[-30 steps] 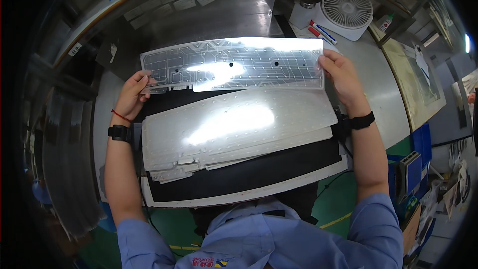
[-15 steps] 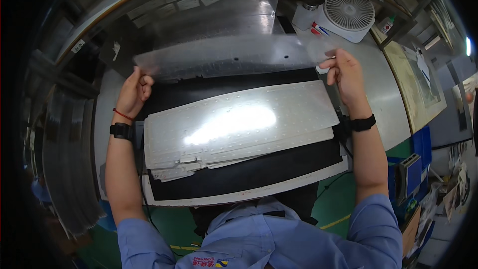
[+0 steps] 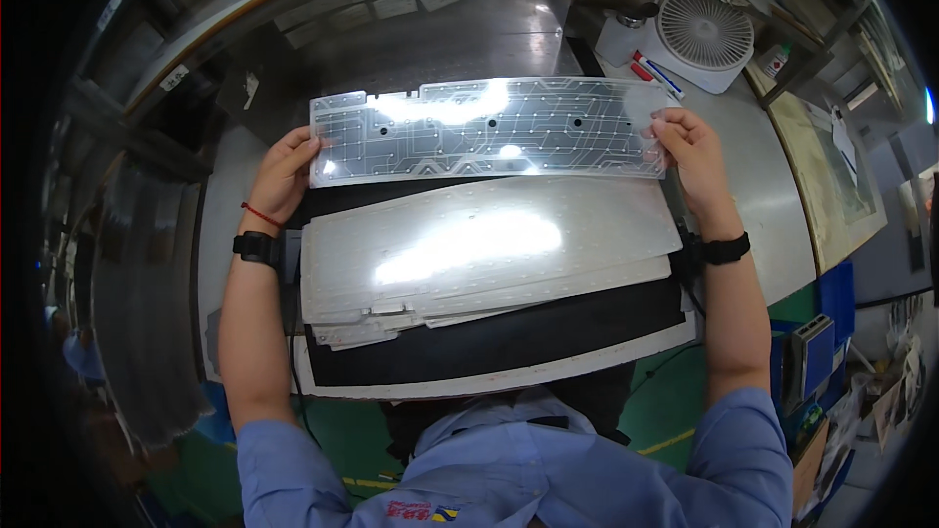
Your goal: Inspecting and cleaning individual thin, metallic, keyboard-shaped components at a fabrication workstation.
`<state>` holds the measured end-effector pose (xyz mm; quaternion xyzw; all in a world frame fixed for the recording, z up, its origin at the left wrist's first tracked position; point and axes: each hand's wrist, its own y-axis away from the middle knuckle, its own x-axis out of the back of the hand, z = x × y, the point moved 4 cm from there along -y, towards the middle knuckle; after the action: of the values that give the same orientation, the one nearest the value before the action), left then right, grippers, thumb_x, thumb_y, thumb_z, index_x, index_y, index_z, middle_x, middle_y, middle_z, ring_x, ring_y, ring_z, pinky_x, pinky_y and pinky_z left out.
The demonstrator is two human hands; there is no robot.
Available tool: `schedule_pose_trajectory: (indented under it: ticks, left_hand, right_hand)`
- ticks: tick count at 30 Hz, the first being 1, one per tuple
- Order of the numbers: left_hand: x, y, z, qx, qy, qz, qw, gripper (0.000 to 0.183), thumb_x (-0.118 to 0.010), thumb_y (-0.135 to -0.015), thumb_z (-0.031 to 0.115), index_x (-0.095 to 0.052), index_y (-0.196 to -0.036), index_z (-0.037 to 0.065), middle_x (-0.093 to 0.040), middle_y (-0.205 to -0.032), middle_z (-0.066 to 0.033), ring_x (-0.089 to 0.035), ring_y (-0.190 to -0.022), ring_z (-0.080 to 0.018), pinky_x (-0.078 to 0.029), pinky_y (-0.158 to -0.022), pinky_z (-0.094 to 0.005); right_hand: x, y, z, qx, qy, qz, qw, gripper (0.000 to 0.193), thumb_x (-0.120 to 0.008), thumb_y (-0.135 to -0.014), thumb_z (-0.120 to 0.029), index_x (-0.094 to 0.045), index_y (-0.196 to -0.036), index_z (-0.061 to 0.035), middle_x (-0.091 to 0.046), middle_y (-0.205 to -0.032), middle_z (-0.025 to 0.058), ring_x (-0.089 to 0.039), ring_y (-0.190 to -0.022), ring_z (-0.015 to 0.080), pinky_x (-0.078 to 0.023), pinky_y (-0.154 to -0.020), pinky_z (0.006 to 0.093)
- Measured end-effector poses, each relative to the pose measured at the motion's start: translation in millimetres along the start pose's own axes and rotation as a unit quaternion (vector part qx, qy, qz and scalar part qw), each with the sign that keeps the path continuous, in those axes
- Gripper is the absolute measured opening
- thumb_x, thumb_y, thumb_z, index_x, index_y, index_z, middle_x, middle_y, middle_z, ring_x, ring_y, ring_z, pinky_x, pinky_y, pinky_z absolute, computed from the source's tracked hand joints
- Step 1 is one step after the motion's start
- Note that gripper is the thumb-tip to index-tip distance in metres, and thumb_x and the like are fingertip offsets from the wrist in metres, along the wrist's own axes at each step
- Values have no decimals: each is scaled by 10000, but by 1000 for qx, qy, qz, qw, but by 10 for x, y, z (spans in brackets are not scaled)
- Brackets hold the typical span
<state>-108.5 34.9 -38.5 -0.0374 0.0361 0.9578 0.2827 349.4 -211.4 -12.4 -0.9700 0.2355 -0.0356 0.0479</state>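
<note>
A clear, flexible keyboard membrane sheet with pale circuit lines and several dark round dots is stretched between my hands. My left hand pinches its left end, and my right hand grips its right end. The sheet is held up above the far part of a black mat, its face showing toward me. Nearer to me lies a stack of similar translucent sheets, slightly fanned at the lower left and reflecting a bright light. The fingertips behind the sheet are partly hidden.
At the back right stand a white fan, a small bottle with a dark top and red and blue markers. A light-coloured framed board lies at the right. Grey hanging sheets stand at the left. Blue bins sit at lower right.
The held sheet has turned from a steep, edge-on tilt to face me, so its circuit lines now show. Both hands still hold its ends. My view has shifted slightly.
</note>
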Motion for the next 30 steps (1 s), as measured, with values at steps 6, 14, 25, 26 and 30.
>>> schedule_pose_trajectory:
  ticks: [6,14,25,26,30]
  left_hand:
    - [76,-20,-35,5,21,-25,999,159,-573,-974,191,-607,-1056,58,-630,-864,15,-558,-730,-53,-438,-643,-193]
    - [130,-3,-19,8,52,-8,999,163,-541,-999,218,-582,-1077,81,-666,-906,-14,-558,-593,-65,-429,-544,-172]
    - [122,-47,-69,14,-48,-2,999,264,-578,-968,206,-544,-1175,45,-672,-955,-20,-569,-719,-44,-447,-559,-177]
    - [113,-62,-67,19,-57,-14,998,246,-576,-970,202,-546,-1158,46,-670,-946,-20,-559,-701,-42,-443,-553,-177]
    - [47,-57,-48,45,-39,-13,998,176,-544,-988,188,-525,-1113,66,-657,-958,-42,-530,-650,-32,-428,-533,-152]
  right_hand:
    - [62,-40,68,9,8,7,1000,161,-605,-961,-183,-616,-1006,-29,-591,-696,-44,-471,-530,26,-348,-489,177]
    - [-49,77,-149,19,-49,34,998,170,-566,-987,-195,-602,-1027,-34,-583,-705,-33,-459,-529,25,-343,-491,174]
    - [-76,55,-78,15,-22,-8,1000,197,-627,-917,-39,-594,-1107,-3,-611,-855,13,-540,-664,60,-413,-573,203]
    - [-79,58,-78,15,-18,-16,1000,207,-623,-921,-45,-590,-1120,-4,-614,-866,15,-546,-674,61,-415,-578,202]
    - [-21,32,-19,14,10,-44,999,250,-609,-941,-97,-575,-1173,-12,-627,-921,27,-579,-750,83,-437,-627,207]
